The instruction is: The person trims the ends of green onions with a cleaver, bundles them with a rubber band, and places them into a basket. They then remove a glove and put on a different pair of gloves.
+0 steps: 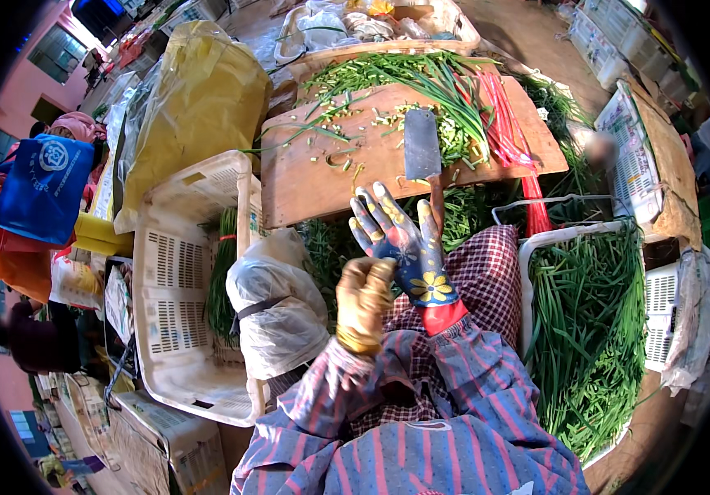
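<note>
My right hand [414, 257], in a dark blue glove with yellow flowers and a red cuff, is raised with its fingers spread and nothing in it. Beside it, my left hand [364, 303] wears a stained tan glove, its fingers bent and blurred against the right glove's edge. Whether they grip the glove is hidden. Beyond the hands, a cleaver [422, 145] lies on a wooden cutting board [311, 179], its handle toward me. Chopped stalk pieces [454, 139] and long green leafy stalks [454, 102] are on the board, with red plastic ties [503, 124] alongside.
A white plastic crate [175, 266] at left holds a tied green bundle [226, 272]. At right, another crate [525, 272] is full of green stalks [584, 334]. A yellow plastic sack [206, 93] stands behind left; a crate of bags [469, 37] sits beyond the board.
</note>
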Demonstrator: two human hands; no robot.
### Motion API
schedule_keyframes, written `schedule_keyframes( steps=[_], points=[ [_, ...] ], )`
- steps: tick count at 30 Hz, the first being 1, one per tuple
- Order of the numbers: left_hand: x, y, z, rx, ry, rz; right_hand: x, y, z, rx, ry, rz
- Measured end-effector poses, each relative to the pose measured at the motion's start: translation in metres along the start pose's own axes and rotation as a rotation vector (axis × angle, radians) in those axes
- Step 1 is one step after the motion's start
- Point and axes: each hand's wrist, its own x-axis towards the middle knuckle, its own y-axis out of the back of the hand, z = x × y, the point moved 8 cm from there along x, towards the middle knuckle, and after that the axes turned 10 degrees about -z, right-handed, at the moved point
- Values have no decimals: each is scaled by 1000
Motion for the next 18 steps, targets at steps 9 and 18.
schedule_keyframes(
  steps=[9, 18],
  points=[
    [54, 69, -20, -334, -69, -59, -1, -14, 28, -77, -122, -29],
    [55, 73, -20, -595, -69, -162, -6, -10, 38, -44, -205, 75]
  ],
)
